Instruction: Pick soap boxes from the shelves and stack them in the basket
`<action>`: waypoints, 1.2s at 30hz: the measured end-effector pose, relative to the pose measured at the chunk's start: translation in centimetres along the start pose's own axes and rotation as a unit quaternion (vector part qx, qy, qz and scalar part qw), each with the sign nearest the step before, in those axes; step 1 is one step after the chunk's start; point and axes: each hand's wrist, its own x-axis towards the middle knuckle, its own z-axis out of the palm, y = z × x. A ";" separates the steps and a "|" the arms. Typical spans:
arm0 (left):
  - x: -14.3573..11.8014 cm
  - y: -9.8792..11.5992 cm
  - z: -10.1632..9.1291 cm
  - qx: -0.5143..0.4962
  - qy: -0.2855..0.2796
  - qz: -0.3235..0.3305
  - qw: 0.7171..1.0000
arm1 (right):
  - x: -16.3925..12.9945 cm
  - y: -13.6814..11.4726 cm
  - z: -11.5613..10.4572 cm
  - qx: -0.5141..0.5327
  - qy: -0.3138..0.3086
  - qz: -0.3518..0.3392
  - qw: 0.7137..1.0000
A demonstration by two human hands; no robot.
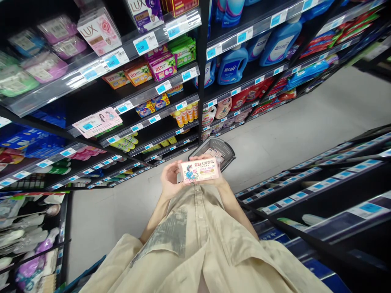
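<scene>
A pink pack of soap (200,170) with flowers and a blue figure on its front is held up before my shirt. My left hand (171,179) grips its left end, thumb below and fingers curled behind the edge. On the other end, my right hand (217,179) is closed round the back and top, most of its fingers hidden by the pack. Just beyond stands a grey shopping basket (227,154) on the floor, with light-coloured packs (214,153) inside it.
Shelves of boxed soap (99,30) and packs with price tags rise on the left. Blue detergent bottles (232,67) line the shelf ahead. More shelving (330,183) runs close along my right. Grey floor (320,110) stretches between the racks.
</scene>
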 end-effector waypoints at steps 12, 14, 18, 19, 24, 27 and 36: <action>0.2 -0.3 -0.3 -0.021 0.020 -0.026 0.999 | 0.2 -0.2 0.2 -0.003 0.006 0.027 1.000; 0.2 -0.3 -0.3 -0.021 0.018 -0.020 0.999 | 0.2 -0.3 0.2 0.002 0.008 0.023 1.000; 0.3 -0.2 -0.2 -0.023 0.011 -0.011 1.000 | 0.3 -0.4 0.2 0.011 0.007 0.008 1.000; 0.3 -0.2 -0.1 -0.022 0.010 -0.014 1.000 | 0.3 -0.4 0.2 0.011 0.009 0.010 1.000; 0.4 0.0 -0.1 -0.022 0.020 -0.031 0.999 | 0.3 -0.4 0.3 0.013 0.014 0.022 1.000; 0.5 -0.2 -0.2 -0.033 0.021 -0.014 0.999 | 0.3 -0.4 0.3 0.024 0.011 0.001 1.000; 0.5 -0.9 -0.8 -0.016 0.034 -0.036 0.999 | 0.3 -0.3 0.1 0.024 -0.004 -0.030 0.999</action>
